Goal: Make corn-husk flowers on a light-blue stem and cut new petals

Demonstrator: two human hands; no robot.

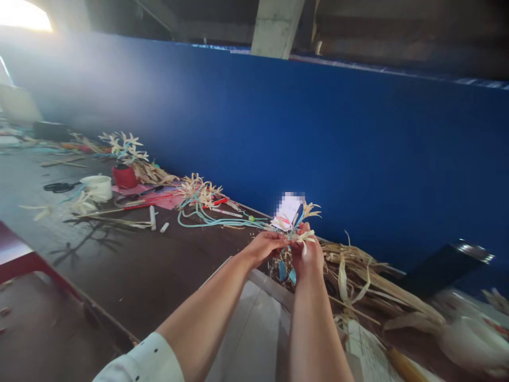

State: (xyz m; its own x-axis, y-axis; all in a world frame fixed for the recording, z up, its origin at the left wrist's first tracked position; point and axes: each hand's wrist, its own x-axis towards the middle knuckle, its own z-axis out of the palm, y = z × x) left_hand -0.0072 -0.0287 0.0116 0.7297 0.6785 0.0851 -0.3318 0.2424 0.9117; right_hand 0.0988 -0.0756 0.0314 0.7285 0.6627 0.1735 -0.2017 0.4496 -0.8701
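Reaching forward, left fingers [280,242] angled inward, right fingers [305,227] curled, holding pale flower [306,238]

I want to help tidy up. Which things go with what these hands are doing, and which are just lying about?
Probably for the job:
cream, thin-petalled flower, in the right hand, left hand close by
pale blue, cord-like stems
tan, dried leaf strips

Probably just lying about:
dark cylinder with shiny end
flat pink sheet
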